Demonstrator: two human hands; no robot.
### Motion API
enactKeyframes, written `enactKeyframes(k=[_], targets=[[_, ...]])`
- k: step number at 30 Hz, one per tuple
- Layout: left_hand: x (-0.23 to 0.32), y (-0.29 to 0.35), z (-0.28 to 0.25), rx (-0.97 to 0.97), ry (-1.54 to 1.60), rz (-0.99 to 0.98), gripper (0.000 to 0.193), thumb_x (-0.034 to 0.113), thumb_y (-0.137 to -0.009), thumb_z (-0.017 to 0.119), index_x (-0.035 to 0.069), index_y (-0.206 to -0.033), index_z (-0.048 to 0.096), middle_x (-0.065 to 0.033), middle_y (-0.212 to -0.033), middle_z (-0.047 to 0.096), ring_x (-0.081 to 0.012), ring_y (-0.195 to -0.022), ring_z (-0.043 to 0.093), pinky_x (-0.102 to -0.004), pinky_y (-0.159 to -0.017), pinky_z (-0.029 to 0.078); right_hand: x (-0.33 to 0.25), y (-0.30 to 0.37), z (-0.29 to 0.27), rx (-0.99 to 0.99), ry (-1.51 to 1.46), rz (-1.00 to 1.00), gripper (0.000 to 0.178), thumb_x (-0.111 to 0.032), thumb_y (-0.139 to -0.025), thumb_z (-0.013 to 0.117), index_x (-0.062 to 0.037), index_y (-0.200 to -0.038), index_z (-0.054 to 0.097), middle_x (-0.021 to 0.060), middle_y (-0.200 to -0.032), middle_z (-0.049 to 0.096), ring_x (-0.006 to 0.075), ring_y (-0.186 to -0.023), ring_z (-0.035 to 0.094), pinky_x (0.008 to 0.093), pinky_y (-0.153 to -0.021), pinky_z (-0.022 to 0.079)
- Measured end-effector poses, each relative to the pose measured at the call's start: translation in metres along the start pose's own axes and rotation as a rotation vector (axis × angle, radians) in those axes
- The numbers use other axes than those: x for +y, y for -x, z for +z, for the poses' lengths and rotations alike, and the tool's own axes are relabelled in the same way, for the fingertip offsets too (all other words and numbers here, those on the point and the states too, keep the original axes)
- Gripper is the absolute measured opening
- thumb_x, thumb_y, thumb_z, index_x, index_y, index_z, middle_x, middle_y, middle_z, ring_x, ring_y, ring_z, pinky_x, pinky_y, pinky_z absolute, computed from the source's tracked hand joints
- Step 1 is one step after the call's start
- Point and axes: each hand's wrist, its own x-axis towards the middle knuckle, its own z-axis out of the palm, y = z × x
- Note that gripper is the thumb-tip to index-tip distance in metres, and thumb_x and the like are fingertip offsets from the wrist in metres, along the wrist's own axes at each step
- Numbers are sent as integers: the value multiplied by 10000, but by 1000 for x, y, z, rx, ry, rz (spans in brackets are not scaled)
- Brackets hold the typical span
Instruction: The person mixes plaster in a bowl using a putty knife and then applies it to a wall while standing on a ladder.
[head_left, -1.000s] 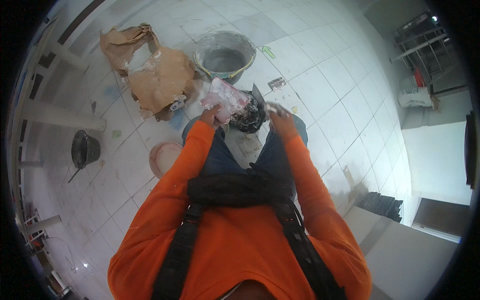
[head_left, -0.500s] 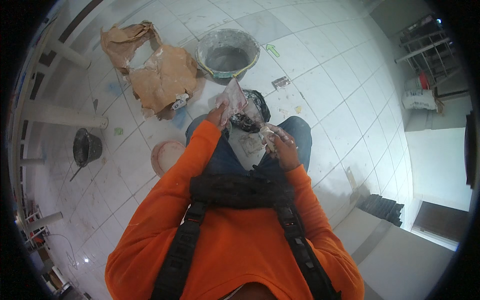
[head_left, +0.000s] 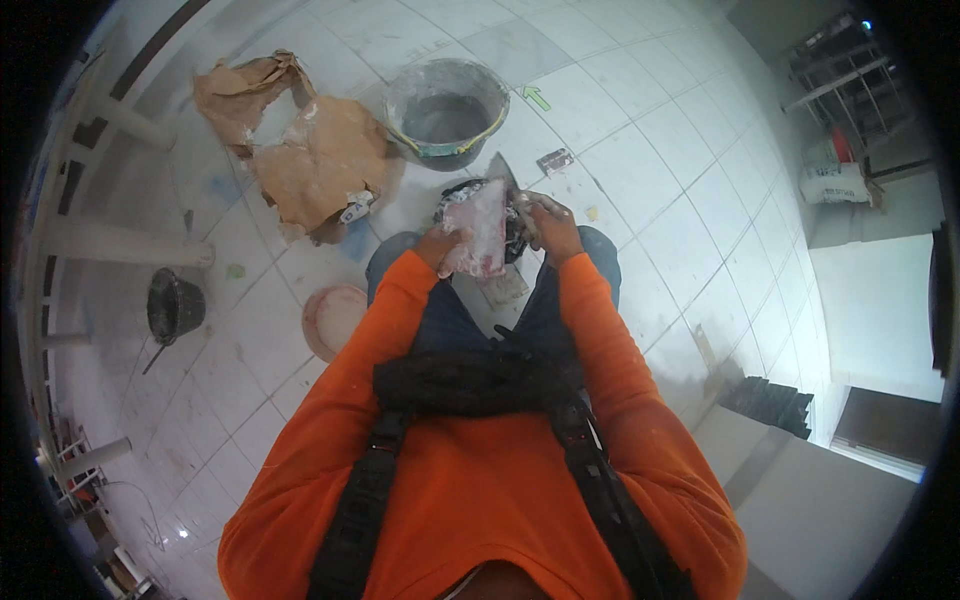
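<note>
A pink-and-white smeared plastic packet (head_left: 478, 230) is held in the grip of the left hand (head_left: 440, 243), raised above the knees. A trowel (head_left: 507, 178) is clasped in the right hand (head_left: 548, 217), its blade set against the packet's upper edge. Beyond them, on the tiled floor (head_left: 640, 150), a grey mortar bucket (head_left: 446, 113) stands beside a torn brown paper sack (head_left: 300, 150). A pink bowl (head_left: 330, 318) lies by the left knee.

A white tiled floor (head_left: 680, 230) carries everything. On it lie a torn brown paper sack (head_left: 310, 165), a grey bucket (head_left: 447, 110) just beside it, a pink bowl (head_left: 333, 318), a small black pail (head_left: 175, 307) and a green arrow mark (head_left: 537, 97).
</note>
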Motion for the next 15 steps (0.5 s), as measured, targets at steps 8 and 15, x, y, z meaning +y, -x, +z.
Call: enactKeyframes(k=[8,15], targets=[[18,-4,4,-53,775,-107,242,334,-865,566,94,-843,551,9,-597,476,-100,-449,453,-247,-372,360,-30,67,11,63,-116,99,303,-215,-887,502,-39,-1124,569,21,-725,580,74,-513,486,198,-430,371],[17,-10,9,-14,710,-69,232,324,-868,558,92,-858,551,6,-616,488,-102,-466,464,-247,-378,366,-27,66,17,116,72,-22,270,-176,-878,526,-14,-1089,577,56,-801,608,101,-645,551,240,-594,459]])
